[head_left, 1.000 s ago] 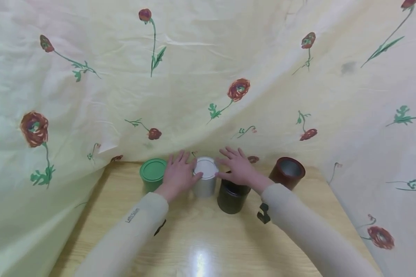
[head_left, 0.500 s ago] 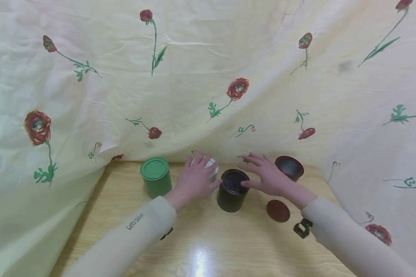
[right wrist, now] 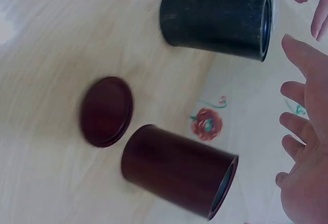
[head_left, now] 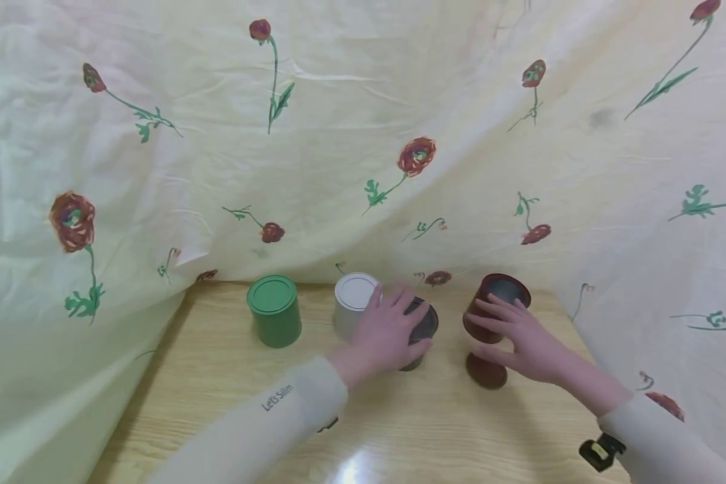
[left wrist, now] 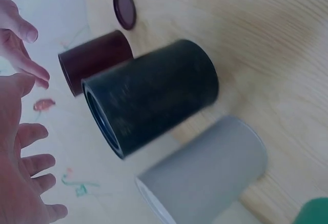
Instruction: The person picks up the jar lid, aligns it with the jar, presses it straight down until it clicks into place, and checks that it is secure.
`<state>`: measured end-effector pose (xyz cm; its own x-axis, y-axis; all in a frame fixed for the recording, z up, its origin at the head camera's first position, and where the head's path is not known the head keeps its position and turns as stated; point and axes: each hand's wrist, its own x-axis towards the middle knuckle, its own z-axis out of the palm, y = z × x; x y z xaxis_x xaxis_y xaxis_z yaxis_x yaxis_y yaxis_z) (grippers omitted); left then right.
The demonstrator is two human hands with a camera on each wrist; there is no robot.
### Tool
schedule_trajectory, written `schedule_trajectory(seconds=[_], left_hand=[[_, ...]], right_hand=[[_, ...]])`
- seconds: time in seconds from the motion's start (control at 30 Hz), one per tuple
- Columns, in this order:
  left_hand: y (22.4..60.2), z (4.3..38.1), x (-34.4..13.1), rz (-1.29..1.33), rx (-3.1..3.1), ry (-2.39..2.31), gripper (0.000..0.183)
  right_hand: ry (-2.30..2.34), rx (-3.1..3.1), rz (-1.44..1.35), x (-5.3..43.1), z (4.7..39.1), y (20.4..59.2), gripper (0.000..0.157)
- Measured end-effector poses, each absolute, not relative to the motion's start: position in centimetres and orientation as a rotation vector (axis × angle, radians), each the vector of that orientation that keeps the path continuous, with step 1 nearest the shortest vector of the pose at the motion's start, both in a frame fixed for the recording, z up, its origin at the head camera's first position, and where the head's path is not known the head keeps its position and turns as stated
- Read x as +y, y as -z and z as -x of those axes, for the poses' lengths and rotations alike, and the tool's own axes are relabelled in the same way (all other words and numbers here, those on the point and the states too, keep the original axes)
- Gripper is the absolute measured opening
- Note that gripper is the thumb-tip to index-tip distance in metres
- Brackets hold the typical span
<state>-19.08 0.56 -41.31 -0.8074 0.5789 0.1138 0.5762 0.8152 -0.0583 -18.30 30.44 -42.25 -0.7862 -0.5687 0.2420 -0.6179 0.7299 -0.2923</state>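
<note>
My left hand (head_left: pixel 386 331) hovers over the black can (left wrist: pixel 148 98), its fingers spread and holding nothing. In the left wrist view a gap shows between the fingers and that can. To the right, my right hand (head_left: pixel 525 339) is above the dark red can (right wrist: pixel 177 171), fingers outstretched, apart from it in the right wrist view. That red can stands upright without its lid, showing a grey inside. Its round red lid (right wrist: pixel 106 112) lies on the table in front, partly under my right hand in the head view. A white-grey can (head_left: pixel 353 292) with its lid on stands left of the black one.
A lidded green can (head_left: pixel 276 316) stands at the left of the row. The pale wooden table (head_left: pixel 218 390) ends at the back against a cream cloth (head_left: pixel 339 168) printed with red flowers, which also hangs along both sides.
Both hands have moved right. The left hand went from beside the white can to above the black one; the right hand went from the black can to above the red can and lid.
</note>
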Motion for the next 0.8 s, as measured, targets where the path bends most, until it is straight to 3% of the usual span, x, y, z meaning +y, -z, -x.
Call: schedule_trajectory(seconds=[0.47,0.8], left_hand=[[42.4,16.9,6.3,1.009,-2.883,-0.048,0.068],[45.5,15.6,9.3,1.039,-2.913,-0.038,0.068]], right_hand=[[-0.649,-2.759,-0.906,35.3,15.5,45.7,0.059],[-0.65,-2.807,-0.816,37.4,15.0,47.2,0.057]])
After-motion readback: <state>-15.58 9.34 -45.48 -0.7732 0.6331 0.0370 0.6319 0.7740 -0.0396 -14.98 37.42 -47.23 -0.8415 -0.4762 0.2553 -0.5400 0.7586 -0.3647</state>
